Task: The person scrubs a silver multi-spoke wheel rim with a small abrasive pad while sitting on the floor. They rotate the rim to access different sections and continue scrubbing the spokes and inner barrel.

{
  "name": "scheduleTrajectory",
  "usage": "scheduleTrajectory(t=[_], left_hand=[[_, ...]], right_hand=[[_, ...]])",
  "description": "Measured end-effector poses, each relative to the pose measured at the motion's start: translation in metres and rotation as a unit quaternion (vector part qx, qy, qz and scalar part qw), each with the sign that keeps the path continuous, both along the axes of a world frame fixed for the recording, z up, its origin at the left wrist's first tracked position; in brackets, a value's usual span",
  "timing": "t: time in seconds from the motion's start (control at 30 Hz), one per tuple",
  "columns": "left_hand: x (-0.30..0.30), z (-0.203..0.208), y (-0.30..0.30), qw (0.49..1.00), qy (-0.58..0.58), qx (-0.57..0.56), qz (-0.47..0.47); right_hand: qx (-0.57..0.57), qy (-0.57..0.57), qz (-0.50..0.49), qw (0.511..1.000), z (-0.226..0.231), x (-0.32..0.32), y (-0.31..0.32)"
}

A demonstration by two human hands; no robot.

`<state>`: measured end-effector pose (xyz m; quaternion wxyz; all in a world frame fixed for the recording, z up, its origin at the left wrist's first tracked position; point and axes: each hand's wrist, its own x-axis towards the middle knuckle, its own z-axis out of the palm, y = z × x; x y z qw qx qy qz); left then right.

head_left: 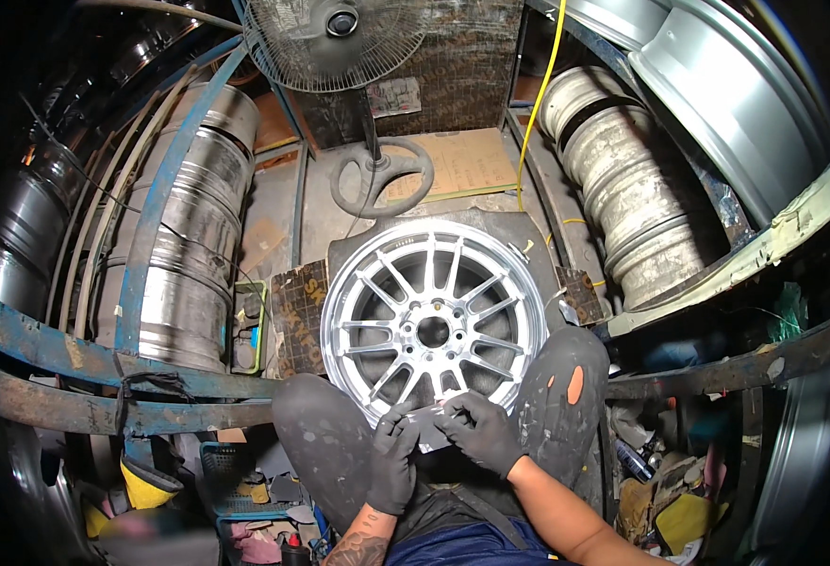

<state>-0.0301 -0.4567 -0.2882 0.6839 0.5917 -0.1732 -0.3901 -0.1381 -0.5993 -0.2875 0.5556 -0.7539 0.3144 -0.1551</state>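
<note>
Background fan [341, 24], stacked rims [189, 245] either side of silver wheel [418, 345]; hands [393, 460] [481, 438] nearly closed on a grey piece [427, 427].

The wheel rim [454, 328] is silver, the gloves [481, 436] dark grey.

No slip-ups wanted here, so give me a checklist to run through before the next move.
1. Silver wheel lying face up: ok.
2. Left hand and right hand gloved: ok.
3. Thin grey sheet held between both hands: ok; its exact kind: cannot tell.
4. Yellow cable clear of both hands: ok.
5. Trousers whole: not ok, holes at the right knee.
6. Fan switched on: cannot tell.
</note>
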Motion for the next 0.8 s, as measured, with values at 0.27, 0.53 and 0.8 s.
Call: scheduleTrajectory(t=[0.27,0.53,0.8], left_hand=[[0.005,-0.002,-0.002,0.990,0.133,0.028,0.034],[0.005,-0.003,-0.006,0.993,0.089,0.065,0.051],[0.004,0.005,-0.005,0.985,0.165,0.012,0.046]], right_hand=[[0.036,-0.021,-0.052,0.998,0.000,0.000,-0.006],[0.175,-0.048,-0.041,0.983,0.001,-0.001,-0.002],[0.196,-0.030,-0.046,0.979,0.003,-0.001,-0.004]])
